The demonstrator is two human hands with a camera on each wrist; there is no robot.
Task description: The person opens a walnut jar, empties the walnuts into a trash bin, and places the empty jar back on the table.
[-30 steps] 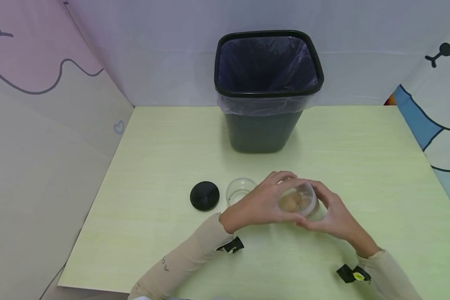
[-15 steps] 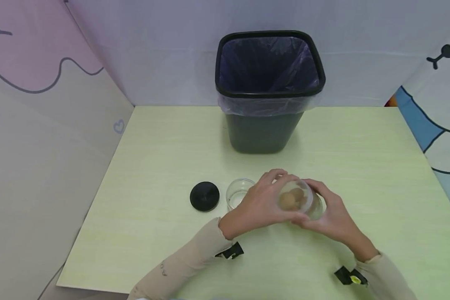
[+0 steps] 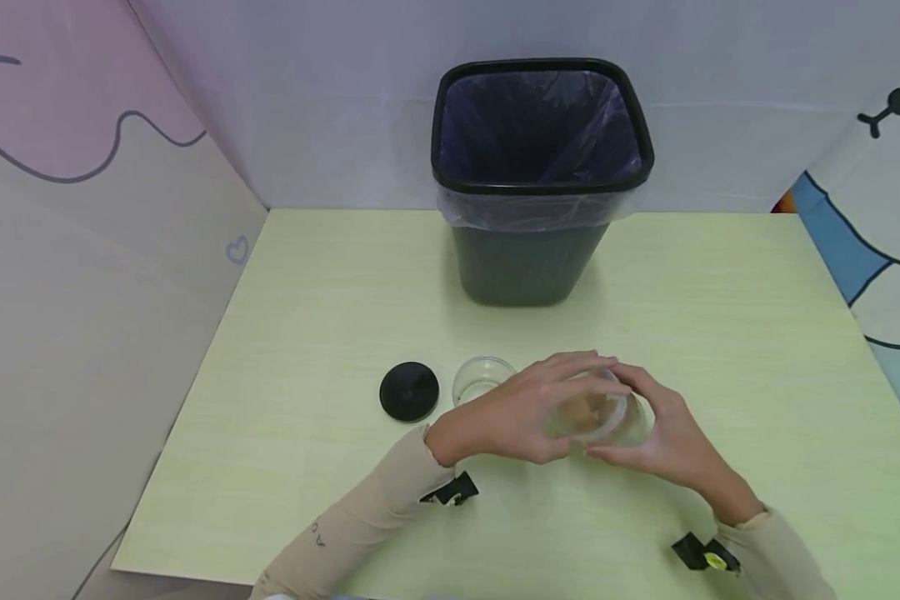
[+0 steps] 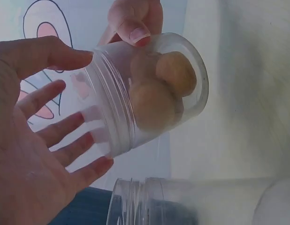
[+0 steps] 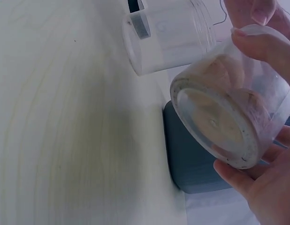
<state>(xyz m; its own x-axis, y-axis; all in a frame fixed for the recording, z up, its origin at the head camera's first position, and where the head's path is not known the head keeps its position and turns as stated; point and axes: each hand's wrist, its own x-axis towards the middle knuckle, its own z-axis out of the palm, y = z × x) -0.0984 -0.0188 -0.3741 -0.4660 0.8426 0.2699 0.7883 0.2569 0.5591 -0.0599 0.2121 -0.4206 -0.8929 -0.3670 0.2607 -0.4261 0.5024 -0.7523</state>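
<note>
clear jar (image 3: 596, 412) gripped by right hand (image 3: 663, 437), left hand (image 3: 513, 412) cupping mouth

Two clear jars (image 3: 596, 412) (image 3: 478, 381); one black lid (image 3: 409, 391); one lined black bin (image 3: 540, 179), behind the jars; one table (image 3: 307, 317).

The person is wearing a long-sleeved beige top; both sleeves are ending at the wrists, leaving the hands bare. The left hand (image 3: 521, 412) is showing short, unpainted nails in the wrist views, and so is the right hand (image 3: 663, 433). Small dark lettering is running along the left sleeve (image 3: 345, 533) near the forearm. A black strap (image 3: 450, 490) is sitting by the left cuff. A black clip with a yellow spot (image 3: 707, 554) is sitting by the right sleeve (image 3: 776, 554).
</note>
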